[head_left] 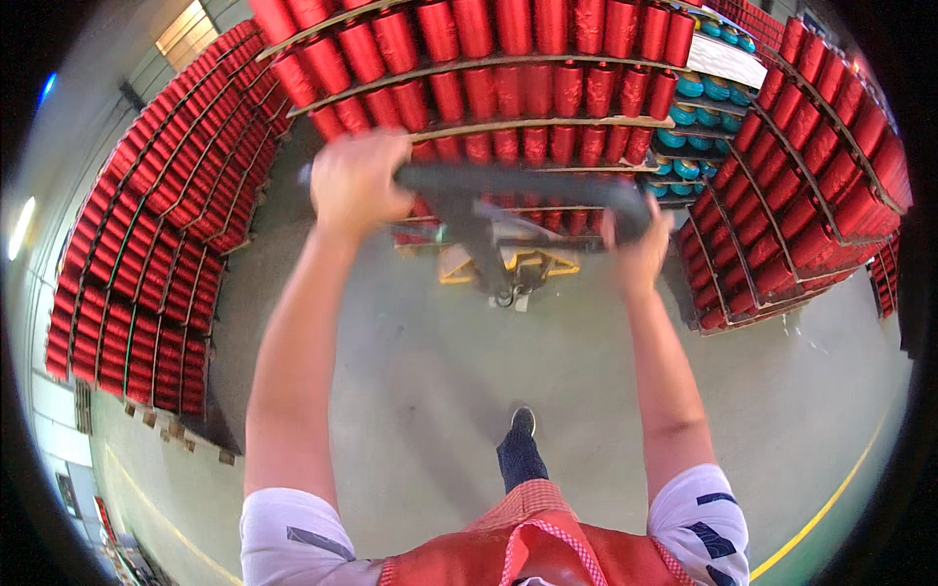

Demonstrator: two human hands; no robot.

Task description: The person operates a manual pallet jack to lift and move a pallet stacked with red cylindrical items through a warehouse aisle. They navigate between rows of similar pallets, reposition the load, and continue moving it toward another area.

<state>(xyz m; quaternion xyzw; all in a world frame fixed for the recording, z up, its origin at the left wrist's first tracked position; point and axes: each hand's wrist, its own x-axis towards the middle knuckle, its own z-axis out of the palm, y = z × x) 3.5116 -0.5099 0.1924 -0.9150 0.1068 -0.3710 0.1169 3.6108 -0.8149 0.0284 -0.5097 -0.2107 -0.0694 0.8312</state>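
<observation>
Many shiny red rolls (156, 215) stand in layers at the far left, with thin dark boards between the layers. Next comes the left hand (363, 181), its fingers closed round the left part of a black handle (518, 180); the hand is a little blurred. The handle is a dark, thick bar – smeared by blur – running nearly level across the space in front of the person, its right end thicker and bent downward. From its middle a dark shaft (476, 239) slants down to a yellow base (562, 264), which sits low at the foot of the middle stack (493, 34), another tall load of red rolls on boards. Below, one shoe (524, 421) and a dark trouser leg (520, 459) show over the grey floor (420, 371), with a red apron (430, 566) nearer the person. The right hand (640, 244) is wrapped about the handle's bent right end – blurred too, so the exact set of its fingers I cannot tell. Beyond it are blue rolls (716, 88) on shelves, then a right-hand stack (811, 176) of red rolls, and lastly a yellow line (821, 513) on the floor.
</observation>
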